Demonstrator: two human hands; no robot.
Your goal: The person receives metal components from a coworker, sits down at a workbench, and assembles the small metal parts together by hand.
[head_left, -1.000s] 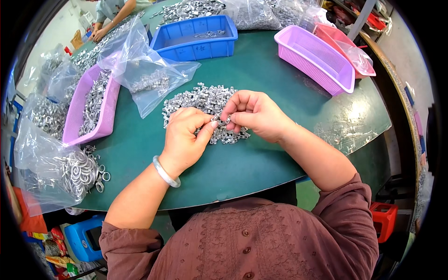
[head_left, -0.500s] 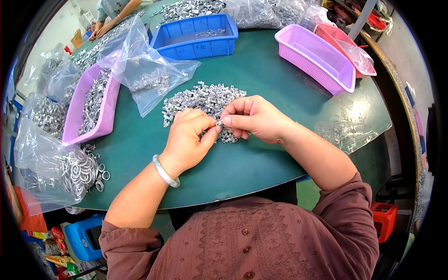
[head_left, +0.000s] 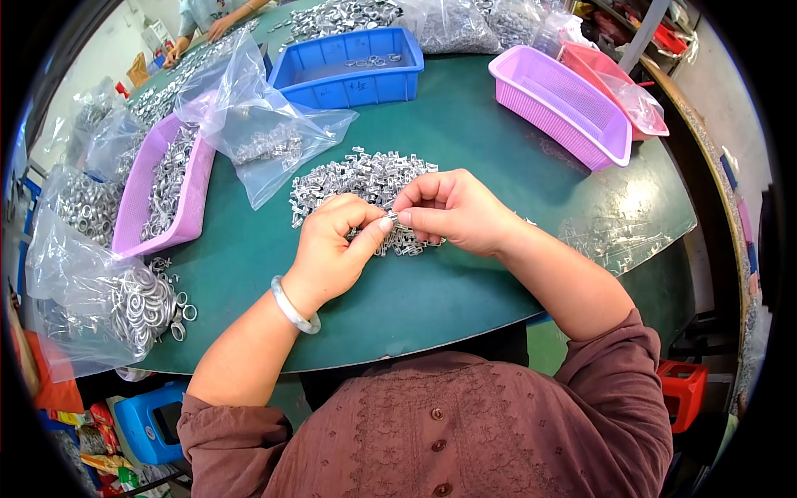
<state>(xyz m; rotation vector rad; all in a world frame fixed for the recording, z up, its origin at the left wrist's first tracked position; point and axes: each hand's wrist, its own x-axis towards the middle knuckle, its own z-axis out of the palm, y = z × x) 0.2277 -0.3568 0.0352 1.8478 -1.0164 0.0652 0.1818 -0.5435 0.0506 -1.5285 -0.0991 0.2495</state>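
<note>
A small silvery metal piece point(head_left: 393, 217) is pinched between the fingertips of both my hands; its exact shape is mostly hidden. My left hand point(head_left: 336, 241), with a pale bangle point(head_left: 294, 307) at the wrist, closes on it from the left. From the right, my right hand point(head_left: 455, 213) grips it between thumb and forefinger, the other fingers curled. Beneath and beyond my fingers spreads a heap of small silvery metal pieces point(head_left: 357, 173) on the green table point(head_left: 448, 124).
Left stand a purple basket of metal parts point(head_left: 197, 187), a clear bag point(head_left: 270, 137) and a pile of metal rings point(head_left: 143, 309). Beyond are a blue tray point(head_left: 357, 90) with several rings, and a purple basket point(head_left: 564, 112) at right. A co-worker's hand point(head_left: 220, 29) shows far left.
My left thumb has shifted slightly over the small metal piece, while both arms stay nearly in place. The co-worker's hands at the far left have moved apart.
</note>
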